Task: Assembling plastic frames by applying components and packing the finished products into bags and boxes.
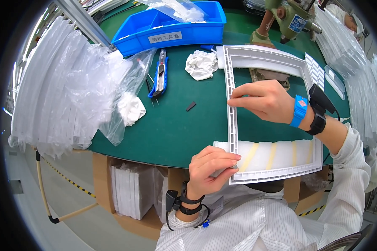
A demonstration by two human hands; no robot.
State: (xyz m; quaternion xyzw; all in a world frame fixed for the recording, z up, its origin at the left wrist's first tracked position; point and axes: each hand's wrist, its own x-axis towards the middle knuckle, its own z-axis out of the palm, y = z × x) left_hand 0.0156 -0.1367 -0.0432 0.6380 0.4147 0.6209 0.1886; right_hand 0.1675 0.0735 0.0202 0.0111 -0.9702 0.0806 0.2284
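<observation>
A white rectangular plastic frame [233,134] with ribbed edges lies on the green tabletop [171,134]. Its near side rests over white foam [280,155] crossed by yellow strips. My left hand [211,168] is closed in a pinch at the frame's near left corner; a small greyish bit shows between thumb and finger, too small to name. Farther up the same left rail, my right hand [264,101] reaches across the opening, fingertips pinched together against the rail. Whatever they hold is hidden. Left of the rail lies a small black strip [191,106].
A blue utility knife [160,77] and crumpled white cloths [202,65] lie to the left. Behind them stands a blue divided bin [167,38]. Plastic-wrapped white parts [58,92] crowd the left side. A green machine [295,23] stands at the back right, near a white sticker sheet [315,70].
</observation>
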